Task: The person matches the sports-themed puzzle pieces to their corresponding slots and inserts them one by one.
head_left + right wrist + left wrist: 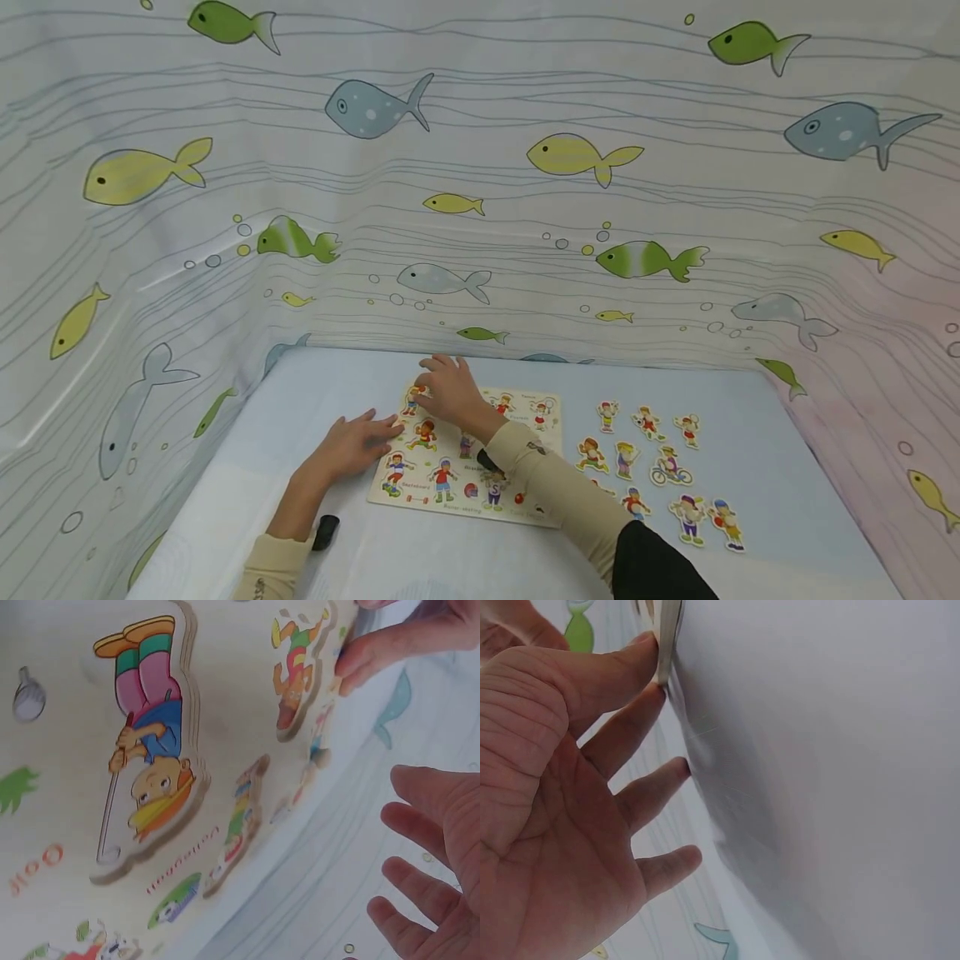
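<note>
Under the right hand [450,392], at its fingertips: the far left corner of the puzzle board [457,507], and on it a small figure piece [417,392] with a red dot. Reaches across the board with fingers loose and fairly straight, palm free in the right wrist view. Touches or hovers over that piece, hard to tell which; grips nothing visible.

Just left of it, the left hand [358,442]. Lies flat on the counter [750,483], fingers straight, fingertips against the board's left edge, index tip pressing that edge in the left wrist view. Holds nothing, only steadies.

Looks like the step of seating or freeing one figure at that corner while bracing the board. Next move, by this reading, calls for a light fingertip pinch on the piece's rim, a straight lift or press, and steady pressure from the left hand against sliding.

Counts:
- Two hands and one board.
- To the right of the right forearm, nine loose cut-out figures [648,422] in plain sight on the counter, perhaps a tenth half hidden by the sleeve [555,492].
- In the board, about eight figures, among them a golfer [146,742]; exact number not countable under the arm.
- By the left forearm, one small black object [326,532].
- Beyond both hands, one fish-printed curtain [480,208].
</note>
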`<state>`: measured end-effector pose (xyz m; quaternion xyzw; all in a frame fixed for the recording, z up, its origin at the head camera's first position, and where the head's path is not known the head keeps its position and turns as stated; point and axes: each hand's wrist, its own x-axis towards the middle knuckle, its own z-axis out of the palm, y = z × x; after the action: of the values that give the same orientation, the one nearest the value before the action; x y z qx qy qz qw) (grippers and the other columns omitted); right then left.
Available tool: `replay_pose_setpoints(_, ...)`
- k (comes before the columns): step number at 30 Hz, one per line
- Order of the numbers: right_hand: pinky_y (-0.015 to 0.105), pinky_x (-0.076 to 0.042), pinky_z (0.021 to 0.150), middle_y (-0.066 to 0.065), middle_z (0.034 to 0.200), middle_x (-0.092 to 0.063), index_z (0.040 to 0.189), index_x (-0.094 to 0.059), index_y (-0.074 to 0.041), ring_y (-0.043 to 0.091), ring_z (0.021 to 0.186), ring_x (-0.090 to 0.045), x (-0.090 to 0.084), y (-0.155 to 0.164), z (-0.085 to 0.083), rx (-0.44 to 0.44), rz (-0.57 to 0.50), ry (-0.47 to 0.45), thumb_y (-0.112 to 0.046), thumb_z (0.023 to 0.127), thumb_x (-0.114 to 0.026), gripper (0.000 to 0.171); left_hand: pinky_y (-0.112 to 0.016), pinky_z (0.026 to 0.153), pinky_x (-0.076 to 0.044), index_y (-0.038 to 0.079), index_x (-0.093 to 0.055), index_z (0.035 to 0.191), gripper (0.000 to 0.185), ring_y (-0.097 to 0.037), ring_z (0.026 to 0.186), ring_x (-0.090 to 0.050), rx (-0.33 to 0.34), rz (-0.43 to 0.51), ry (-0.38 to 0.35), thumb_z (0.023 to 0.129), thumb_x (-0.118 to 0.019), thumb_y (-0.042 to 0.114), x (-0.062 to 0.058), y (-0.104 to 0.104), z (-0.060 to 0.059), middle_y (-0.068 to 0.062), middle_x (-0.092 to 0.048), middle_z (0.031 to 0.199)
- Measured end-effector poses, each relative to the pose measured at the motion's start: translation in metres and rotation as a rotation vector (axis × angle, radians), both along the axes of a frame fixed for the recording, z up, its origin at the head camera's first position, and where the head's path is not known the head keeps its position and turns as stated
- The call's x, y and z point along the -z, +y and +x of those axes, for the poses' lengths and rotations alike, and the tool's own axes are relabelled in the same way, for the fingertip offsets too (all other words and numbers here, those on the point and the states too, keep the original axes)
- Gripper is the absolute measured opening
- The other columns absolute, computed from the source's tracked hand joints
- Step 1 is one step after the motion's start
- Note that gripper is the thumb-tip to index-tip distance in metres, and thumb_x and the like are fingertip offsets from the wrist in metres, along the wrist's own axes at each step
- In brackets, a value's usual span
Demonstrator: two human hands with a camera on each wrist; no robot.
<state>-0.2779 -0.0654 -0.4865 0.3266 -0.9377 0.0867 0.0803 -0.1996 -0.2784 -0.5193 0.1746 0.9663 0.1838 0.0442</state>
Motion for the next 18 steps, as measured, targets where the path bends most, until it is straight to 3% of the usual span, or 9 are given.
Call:
replay_pose_setpoints(10,0.052,-0.031,0.111,-0.001,0.142,-0.054,0.111,-0.076,-0.025,0.021,0.137,-0.04,-0.014,0.025,0.01,-0.056,-0.007,0.097,-0.042,0.095,-0.065,0.026,-0.08,0.099,-0.019,0.017,-0.067,0.129,0.04,-0.048,0.133,-0.041,-0.003,0.0,-0.006,0.089,-0.072,0.018,0.003,-0.001,-0.002,-0.006,-0.056,0.14)
replay_pose_setpoints(18,0.056,-0.03,0.112,0.002,0.143,-0.053,0.112,-0.075,-0.024,0.025,0.138,-0.039,-0.026,0.053,0.014,-0.08,-0.031,0.091,-0.04,0.094,-0.068,0.025,-0.079,0.099,-0.02,0.017,-0.068,0.129,0.04,-0.047,0.133,-0.041,0.0,-0.009,-0.009,0.089,-0.073,0.018,0.0,-0.001,-0.002,-0.006,-0.056,0.14)
